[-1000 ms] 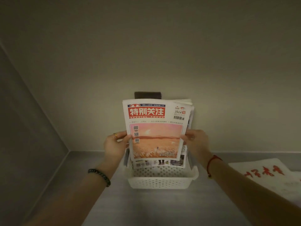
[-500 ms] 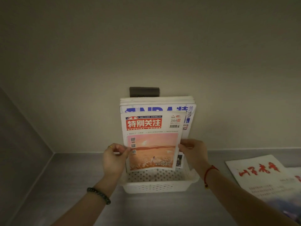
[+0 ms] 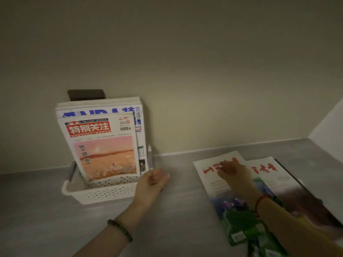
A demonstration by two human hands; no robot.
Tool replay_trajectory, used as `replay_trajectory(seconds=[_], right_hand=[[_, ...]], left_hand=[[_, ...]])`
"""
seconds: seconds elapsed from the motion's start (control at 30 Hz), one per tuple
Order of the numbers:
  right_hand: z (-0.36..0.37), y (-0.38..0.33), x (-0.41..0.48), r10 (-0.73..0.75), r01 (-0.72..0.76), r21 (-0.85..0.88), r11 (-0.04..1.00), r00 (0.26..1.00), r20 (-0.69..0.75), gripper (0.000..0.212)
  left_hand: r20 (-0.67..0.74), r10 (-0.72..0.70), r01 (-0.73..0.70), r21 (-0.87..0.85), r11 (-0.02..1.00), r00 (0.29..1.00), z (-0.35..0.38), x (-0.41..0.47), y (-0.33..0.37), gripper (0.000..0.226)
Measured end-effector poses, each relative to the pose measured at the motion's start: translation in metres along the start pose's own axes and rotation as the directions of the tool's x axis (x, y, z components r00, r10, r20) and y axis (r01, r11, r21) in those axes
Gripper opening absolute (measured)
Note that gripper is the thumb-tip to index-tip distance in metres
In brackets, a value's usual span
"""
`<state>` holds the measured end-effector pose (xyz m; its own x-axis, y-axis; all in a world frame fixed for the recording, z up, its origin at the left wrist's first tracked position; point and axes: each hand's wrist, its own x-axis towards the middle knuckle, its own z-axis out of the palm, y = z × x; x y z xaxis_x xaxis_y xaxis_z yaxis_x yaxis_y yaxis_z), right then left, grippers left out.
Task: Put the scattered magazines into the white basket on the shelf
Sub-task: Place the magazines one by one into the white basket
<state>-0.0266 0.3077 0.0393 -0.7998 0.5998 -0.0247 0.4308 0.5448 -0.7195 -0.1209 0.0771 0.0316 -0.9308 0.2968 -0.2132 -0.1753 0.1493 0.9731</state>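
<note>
A white perforated basket stands on the grey shelf at the left. Several magazines stand upright in it, leaning on the back wall; the front one has a red title and an orange sunset cover. My left hand hovers at the basket's right corner, fingers loosely apart, holding nothing. My right hand reaches over the top of a flat magazine with red calligraphy and a green lower cover. Its fingers are spread above the title. A second similar magazine lies partly under it on the right.
The grey shelf runs to a beige back wall. A dark rectangular object sits on the wall behind the basket. A side wall closes the shelf at the right.
Both hands let go of the sunset magazine, which now stands in the basket. My view swung right, and my right hand moved over to the flat magazines.
</note>
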Motion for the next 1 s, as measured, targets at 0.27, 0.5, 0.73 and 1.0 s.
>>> replay_trajectory(seconds=[0.27, 0.5, 0.73, 1.0], right_hand=[[-0.075, 0.124, -0.006, 0.153, -0.129, -0.122, 0.984, 0.965, 0.212, 0.049], [-0.08, 0.159, 0.0, 0.158, -0.127, -0.157, 0.979, 0.966, 0.205, 0.048], [-0.076, 0.164, 0.002, 0.148, -0.135, -0.088, 0.987, 0.975, 0.164, 0.042], [-0.075, 0.116, 0.02, 0.155, -0.189, 0.245, 0.951, 0.976, 0.153, 0.027]], left_hand=[[0.058, -0.282, 0.281, 0.025, 0.959, 0.958, 0.138, -0.016, -0.05, 0.025], [0.09, -0.425, 0.435, -0.19, 0.88, 0.901, 0.178, -0.017, -0.057, 0.026], [0.207, -0.284, 0.315, -0.136, 0.939, 0.936, 0.196, -0.019, -0.048, 0.02], [0.216, 0.042, 0.008, -0.223, 0.975, 0.976, 0.153, -0.019, -0.003, 0.029]])
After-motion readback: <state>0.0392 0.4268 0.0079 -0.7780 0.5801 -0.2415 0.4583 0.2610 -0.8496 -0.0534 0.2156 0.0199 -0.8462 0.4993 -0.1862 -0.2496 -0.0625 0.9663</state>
